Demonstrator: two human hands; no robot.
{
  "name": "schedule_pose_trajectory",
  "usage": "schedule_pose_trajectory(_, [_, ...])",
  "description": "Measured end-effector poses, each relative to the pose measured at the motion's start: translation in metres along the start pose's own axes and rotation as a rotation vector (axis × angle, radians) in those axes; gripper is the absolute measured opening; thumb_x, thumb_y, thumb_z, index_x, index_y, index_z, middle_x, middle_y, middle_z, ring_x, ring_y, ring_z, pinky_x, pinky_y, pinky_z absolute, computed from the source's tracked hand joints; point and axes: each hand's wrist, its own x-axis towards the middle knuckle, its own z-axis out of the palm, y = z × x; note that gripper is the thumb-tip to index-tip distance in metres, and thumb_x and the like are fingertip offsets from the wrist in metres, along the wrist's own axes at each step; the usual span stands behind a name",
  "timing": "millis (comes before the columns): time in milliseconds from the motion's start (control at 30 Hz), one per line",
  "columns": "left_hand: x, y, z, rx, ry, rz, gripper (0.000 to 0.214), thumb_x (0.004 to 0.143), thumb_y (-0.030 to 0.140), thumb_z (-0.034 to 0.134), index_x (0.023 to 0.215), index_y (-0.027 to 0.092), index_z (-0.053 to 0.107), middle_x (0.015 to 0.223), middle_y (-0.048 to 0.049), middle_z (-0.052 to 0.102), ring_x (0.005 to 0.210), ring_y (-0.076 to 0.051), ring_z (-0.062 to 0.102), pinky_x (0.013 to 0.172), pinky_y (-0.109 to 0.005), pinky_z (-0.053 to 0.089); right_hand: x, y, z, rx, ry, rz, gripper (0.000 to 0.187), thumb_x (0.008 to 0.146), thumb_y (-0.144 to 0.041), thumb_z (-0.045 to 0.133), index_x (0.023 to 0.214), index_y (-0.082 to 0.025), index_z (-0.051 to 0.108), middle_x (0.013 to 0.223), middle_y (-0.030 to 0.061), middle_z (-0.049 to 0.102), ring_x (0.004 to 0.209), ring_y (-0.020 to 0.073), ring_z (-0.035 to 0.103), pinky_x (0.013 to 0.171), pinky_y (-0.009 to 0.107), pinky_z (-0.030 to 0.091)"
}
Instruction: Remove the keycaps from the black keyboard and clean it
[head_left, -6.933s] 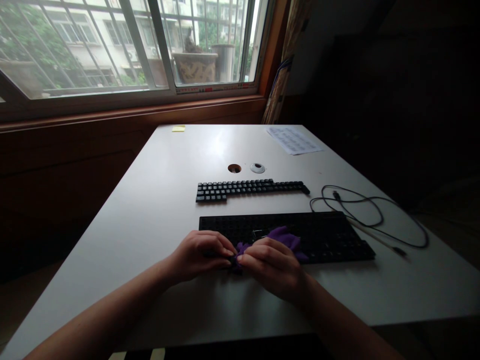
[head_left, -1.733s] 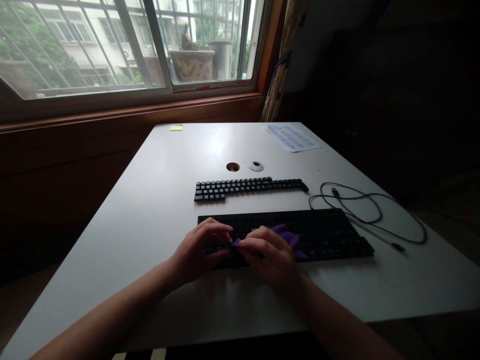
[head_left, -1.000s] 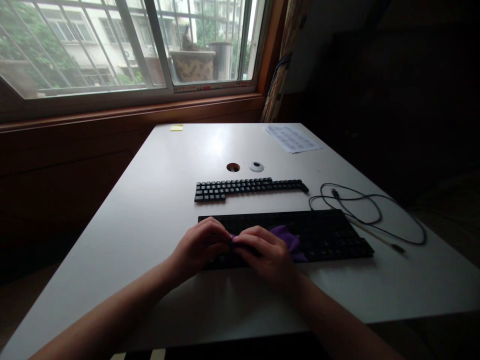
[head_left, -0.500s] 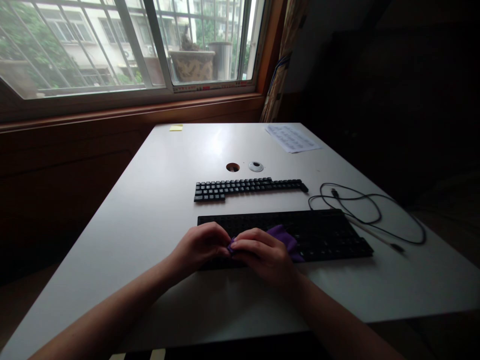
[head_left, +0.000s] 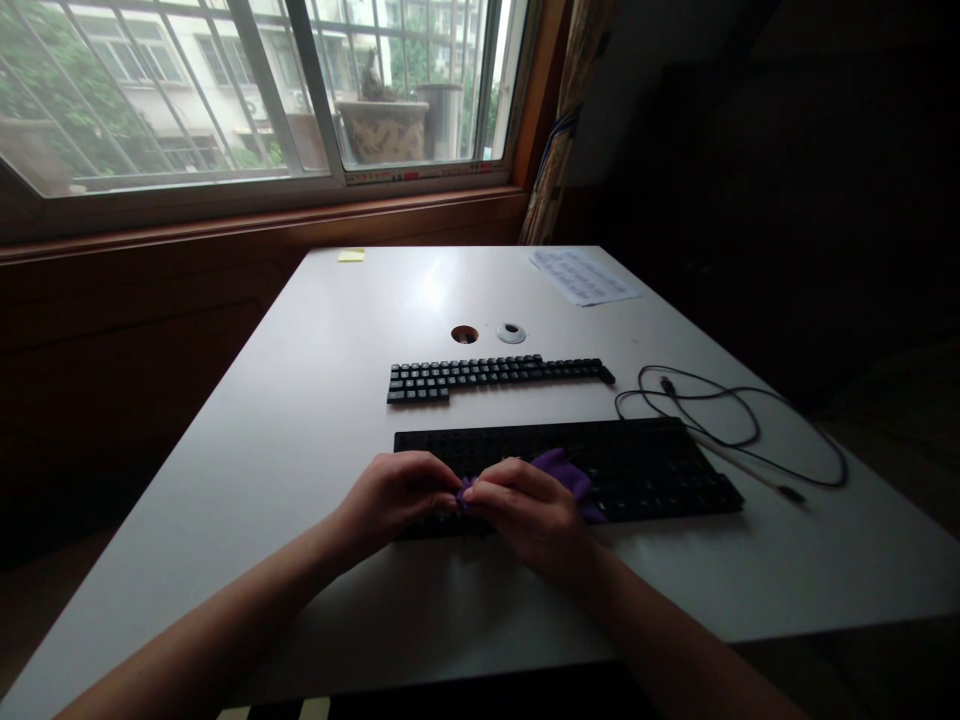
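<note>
A black keyboard base (head_left: 645, 470) without its keycaps lies near the table's front edge. My left hand (head_left: 394, 495) and my right hand (head_left: 529, 510) meet over its left part, fingers curled and pinched together. My right hand holds a purple cloth (head_left: 566, 475) that bunches out behind its knuckles. Between the fingertips of both hands sits something small that I cannot make out. Behind the base, the removed black keycaps (head_left: 487, 375) lie set out in rows.
A black cable (head_left: 735, 425) loops on the white table (head_left: 300, 400) to the right of the keyboard. A cable hole (head_left: 465, 334) and its round cap (head_left: 511, 333) sit further back. A paper sheet (head_left: 583, 276) and a yellow sticky note (head_left: 351, 256) lie near the window.
Both hands stay pinched together over the keyboard's left part, with small finger shifts. Since 6.9 s ago they have moved slightly back from the front edge onto the base.
</note>
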Motion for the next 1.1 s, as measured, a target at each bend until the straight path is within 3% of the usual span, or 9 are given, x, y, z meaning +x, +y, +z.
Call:
schedule_pose_trajectory(500, [-0.0009, 0.0024, 0.0, 0.015, 0.006, 0.039, 0.013, 0.082, 0.025, 0.075, 0.089, 0.015, 0.073, 0.083, -0.0072, 0.074, 0.072, -0.017, 0.068, 0.066, -0.025, 0.053, -0.0077, 0.0016, 0.0002, -0.104, -0.007, -0.137, 0.033, 0.086, -0.003, 0.061, 0.113, -0.022, 0.065, 0.094, 0.0048, 0.066, 0.085, 0.0163, 0.065, 0.078, 0.031, 0.058])
schedule_pose_trajectory(900, [0.0011, 0.0015, 0.0001, -0.04, 0.023, 0.18, 0.008, 0.084, 0.02, 0.073, 0.09, 0.014, 0.073, 0.091, -0.0088, 0.069, 0.083, -0.018, 0.067, 0.075, -0.027, 0.055, -0.0078, 0.0029, 0.0001, -0.04, 0.008, -0.136, 0.032, 0.083, 0.0, 0.066, 0.109, -0.019, 0.066, 0.091, 0.0049, 0.063, 0.083, 0.0158, 0.062, 0.074, 0.031, 0.055])
schedule_pose_trajectory(1100, [-0.0005, -0.0005, -0.0011, -0.082, -0.032, 0.123, 0.012, 0.085, 0.023, 0.072, 0.092, 0.014, 0.07, 0.091, -0.009, 0.069, 0.083, -0.018, 0.066, 0.075, -0.029, 0.054, -0.0059, 0.0026, -0.0015, 0.018, 0.02, -0.089, 0.028, 0.083, -0.001, 0.067, 0.105, -0.018, 0.065, 0.091, 0.005, 0.062, 0.082, 0.0152, 0.061, 0.074, 0.03, 0.055])
